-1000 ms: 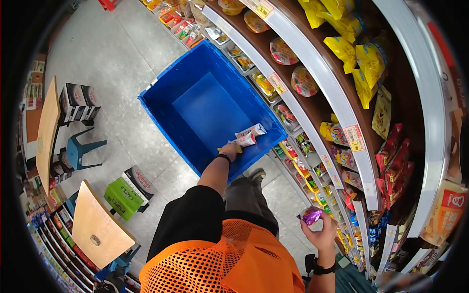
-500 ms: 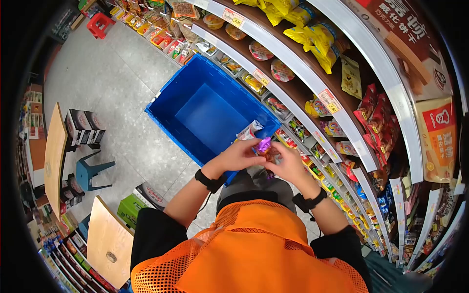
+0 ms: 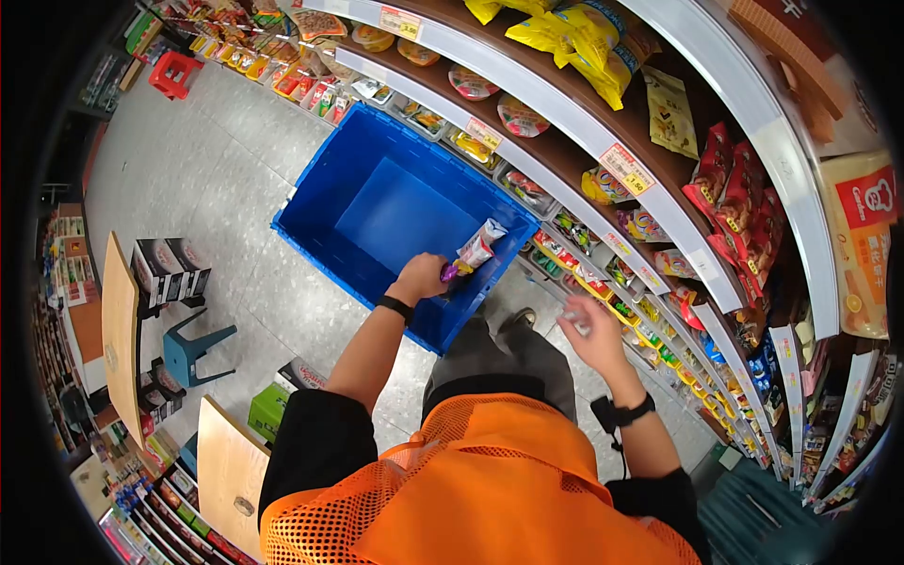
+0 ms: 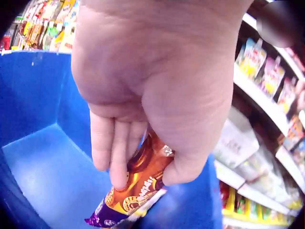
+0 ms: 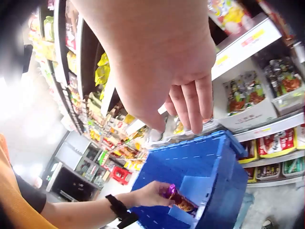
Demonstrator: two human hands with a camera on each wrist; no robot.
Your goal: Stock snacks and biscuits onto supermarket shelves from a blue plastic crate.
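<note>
My left hand (image 3: 421,280) reaches into the blue plastic bin (image 3: 315,155) near its front right corner. In the left wrist view, thumb and fingers pinch a slim snack packet (image 4: 138,191) in a shiny brown and purple wrapper, which slants down over the bin's floor. White snack packets (image 3: 478,247) lie in the bin just beyond that hand. My right hand (image 3: 595,334) hovers in the air beside the bin, to the right of my leg. Its fingers (image 5: 193,102) hang relaxed, with nothing held, in the right wrist view.
Curved store shelves (image 3: 546,85) full of bagged snacks run along the bin's right side. Red snack bags (image 3: 739,207) and yellow bags (image 3: 584,47) sit on the upper levels. To the left stand a blue stool (image 3: 193,348), a wooden table (image 3: 221,461) and boxes (image 3: 169,268) on the grey floor.
Half a second ago both hands met at the purple packet, which the right hand held before. Now the left hand has carried it into the bin, and the right hand has drawn away right.
</note>
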